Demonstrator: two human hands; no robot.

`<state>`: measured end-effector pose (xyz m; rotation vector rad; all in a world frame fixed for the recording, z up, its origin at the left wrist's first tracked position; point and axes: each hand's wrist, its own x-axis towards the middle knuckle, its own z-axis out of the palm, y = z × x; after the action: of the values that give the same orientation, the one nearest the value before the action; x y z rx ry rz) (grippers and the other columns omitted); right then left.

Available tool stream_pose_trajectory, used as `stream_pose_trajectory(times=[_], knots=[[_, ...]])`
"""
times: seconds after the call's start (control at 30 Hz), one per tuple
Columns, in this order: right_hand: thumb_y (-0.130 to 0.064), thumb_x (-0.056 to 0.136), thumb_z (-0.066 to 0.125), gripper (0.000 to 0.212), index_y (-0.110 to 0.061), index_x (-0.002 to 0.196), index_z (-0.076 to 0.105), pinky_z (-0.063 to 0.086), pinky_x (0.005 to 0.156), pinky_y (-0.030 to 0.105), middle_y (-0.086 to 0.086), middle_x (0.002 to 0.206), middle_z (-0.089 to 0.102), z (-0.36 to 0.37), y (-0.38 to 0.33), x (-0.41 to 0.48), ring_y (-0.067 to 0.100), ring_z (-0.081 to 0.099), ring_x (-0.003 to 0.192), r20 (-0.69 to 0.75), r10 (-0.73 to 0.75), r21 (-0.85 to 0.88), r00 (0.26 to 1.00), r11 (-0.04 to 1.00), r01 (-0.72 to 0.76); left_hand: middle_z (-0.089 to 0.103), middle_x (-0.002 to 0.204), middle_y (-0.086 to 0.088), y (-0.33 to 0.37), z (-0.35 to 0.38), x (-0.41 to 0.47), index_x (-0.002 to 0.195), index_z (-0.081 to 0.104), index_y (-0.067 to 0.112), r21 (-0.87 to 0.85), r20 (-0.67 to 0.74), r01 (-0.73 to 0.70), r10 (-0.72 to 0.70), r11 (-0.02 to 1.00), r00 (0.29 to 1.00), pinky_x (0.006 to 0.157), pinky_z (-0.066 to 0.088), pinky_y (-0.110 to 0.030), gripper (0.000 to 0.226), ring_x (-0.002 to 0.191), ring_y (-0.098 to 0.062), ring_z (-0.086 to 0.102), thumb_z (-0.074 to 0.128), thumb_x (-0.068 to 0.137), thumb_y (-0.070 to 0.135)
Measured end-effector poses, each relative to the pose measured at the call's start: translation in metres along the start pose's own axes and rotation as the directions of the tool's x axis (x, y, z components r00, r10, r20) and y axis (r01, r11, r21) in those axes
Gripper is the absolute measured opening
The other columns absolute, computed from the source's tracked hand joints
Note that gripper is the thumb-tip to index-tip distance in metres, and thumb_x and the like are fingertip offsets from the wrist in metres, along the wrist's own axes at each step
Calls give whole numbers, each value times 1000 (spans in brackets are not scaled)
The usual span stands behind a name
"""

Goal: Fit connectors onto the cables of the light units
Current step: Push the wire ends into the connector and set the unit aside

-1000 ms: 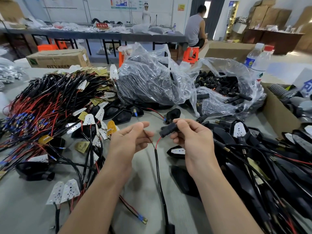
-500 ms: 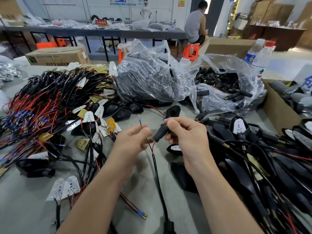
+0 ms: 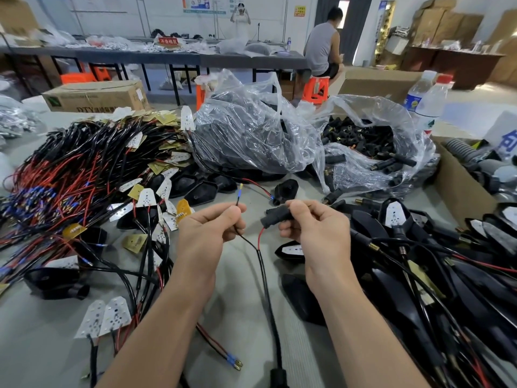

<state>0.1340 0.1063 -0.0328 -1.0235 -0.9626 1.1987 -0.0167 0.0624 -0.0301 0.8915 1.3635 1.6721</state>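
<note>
**A:** From the head view, where are we on this unit?

**B:** Its cable (image 3: 265, 278) runs up from 6 o'clock over the bench (image 3: 33, 331) and splits into two leads just below our hands. Our right grip (image 3: 313, 228) pinches a black connector (image 3: 275, 215) between thumb and fingertips, one end pointing toward 8 o'clock. The red lead (image 3: 260, 238) curves up into that end. We judge it seated, though the joint is too small to confirm.

**A:** And the other side?

**B:** Our left grip (image 3: 207, 231) is curled round the black lead (image 3: 238, 196). Its blue-sleeved terminal pokes out toward 12 o'clock, apart from the connector.

**A:** So we are midway through this one.

**B:** That is our reading: one lead in, one to go. Next we need to swing the terminal toward 3 o'clock and line it up with the free socket. Then we push it straight in without bending the tip, while the right grip keeps the connector steady.

**A:** What about stock?

**B:** The clear bag of loose connectors (image 3: 372, 147) lies open at 1 o'clock, near enough to reach. The heap of wired units (image 3: 70, 169) at 9 to 10 o'clock shows bare blue terminals, so we take those as waiting. The pile of black housings (image 3: 419, 275) at 3 to 4 o'clock looks finished to us.
</note>
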Motion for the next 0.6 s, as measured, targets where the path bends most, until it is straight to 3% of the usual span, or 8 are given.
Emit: stream_pose_trajectory(times=[0.07,0.13,0.2,0.27,0.33,0.6], knots=[[-6,98,61,19,-6,84,73,54,55,25,11,65,71,-1,-1,1,17,62,51,-51,9,65,999,998,-5,63,63,2,0,0,-1,75,77,13,95,44,-46,42,994,998,67,42,-21,24,62,-6,53,64,93,4],[-5,99,60,19,-5,85,73,55,54,25,11,67,71,-1,-1,1,18,62,51,-74,10,114,997,993,-2,62,66,-8,-1,1,-3,73,75,18,246,112,-100,75,964,991,71,39,-27,16,67,-9,51,68,88,14],[-3,100,58,21,-4,85,73,55,52,24,10,69,71,-1,-1,1,17,63,52,-70,5,142,998,990,5,64,69,-14,-3,1,-5,72,75,26,398,166,-142,81,906,983,65,37,-29,11,64,-10,49,71,83,23],[-2,100,57,21,-3,86,73,55,52,23,8,69,71,0,-2,0,16,63,52,-54,1,158,999,987,8,56,56,-2,-6,1,-6,72,75,31,483,160,-157,90,862,983,54,32,-24,18,54,-7,42,74,85,18],[-2,100,56,20,-2,88,72,55,52,23,8,69,71,0,-2,0,16,63,52,-33,-2,154,999,988,7,51,51,10,-6,1,-6,72,75,35,530,124,-153,102,834,987,47,30,-17,23,49,-5,40,74,85,17],[0,101,55,22,-4,87,72,53,51,23,12,69,69,1,-1,0,19,62,53,-5,-18,138,1000,990,19,52,48,13,-9,2,-3,70,73,38,548,59,-131,117,826,991,47,33,-18,24,47,-6,43,74,85,19]])
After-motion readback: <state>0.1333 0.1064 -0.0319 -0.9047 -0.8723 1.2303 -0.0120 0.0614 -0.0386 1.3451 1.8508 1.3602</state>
